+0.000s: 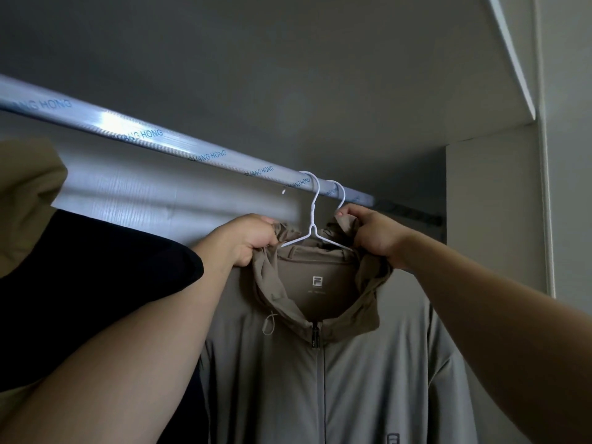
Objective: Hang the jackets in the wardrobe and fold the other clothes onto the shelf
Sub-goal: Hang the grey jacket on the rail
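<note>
Grey wardrobe point(493, 203): taupe zipped jacket point(272, 379) on white hanger point(310, 228). Left hand point(246, 238) at nine o'clock, right hand point(373, 233) at three, clutch its hood point(272, 283).

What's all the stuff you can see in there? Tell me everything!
rail: one, silver with blue letters, across the wardrobe top
hangers: two, white wire, hooked over the rail's right part
jacket: one, grey-beige, hooded, zipped, on a hanger, centre
dark garment: one, black, left of the jacket
tan garment: one, far left edge
wardrobe wall: one, white, right
left hand: one, fingers gripping the hood's left side
right hand: one, fingers gripping the hood's right side
</note>
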